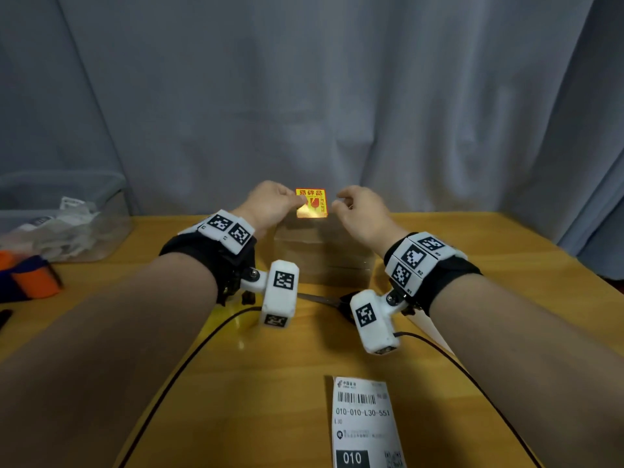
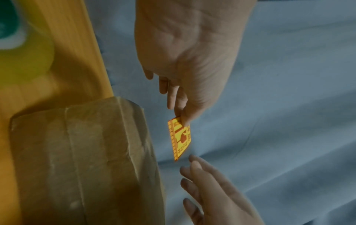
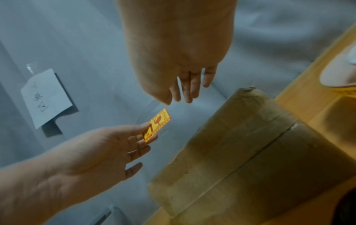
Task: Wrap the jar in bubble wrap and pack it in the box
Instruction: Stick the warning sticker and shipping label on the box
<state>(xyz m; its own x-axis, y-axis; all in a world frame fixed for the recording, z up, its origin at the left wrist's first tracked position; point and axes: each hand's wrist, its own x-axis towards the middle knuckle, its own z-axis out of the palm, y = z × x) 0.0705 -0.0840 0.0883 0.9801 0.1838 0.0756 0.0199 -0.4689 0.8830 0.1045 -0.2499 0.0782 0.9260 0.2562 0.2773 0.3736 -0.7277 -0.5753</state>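
Observation:
A small yellow and red fragile sticker (image 1: 311, 202) hangs in the air above the far edge of the cardboard box (image 1: 324, 255). My left hand (image 1: 293, 201) pinches the sticker's left side between thumb and fingers, as the left wrist view shows at the sticker (image 2: 181, 138). My right hand (image 1: 341, 201) hovers just right of it with loosely bent fingers, holding nothing. From the right wrist, the fingertips (image 3: 179, 99) are a short gap from the sticker (image 3: 157, 126). The box (image 3: 250, 152) is closed and taped along its seam. The jar is not visible.
A white shipping label (image 1: 364, 423) lies near the table's front edge. Scissors (image 1: 324, 300) lie just in front of the box. At the left stand a clear bin (image 1: 60, 214) of white wrapping and an orange tape dispenser (image 1: 30, 278). A grey curtain hangs behind.

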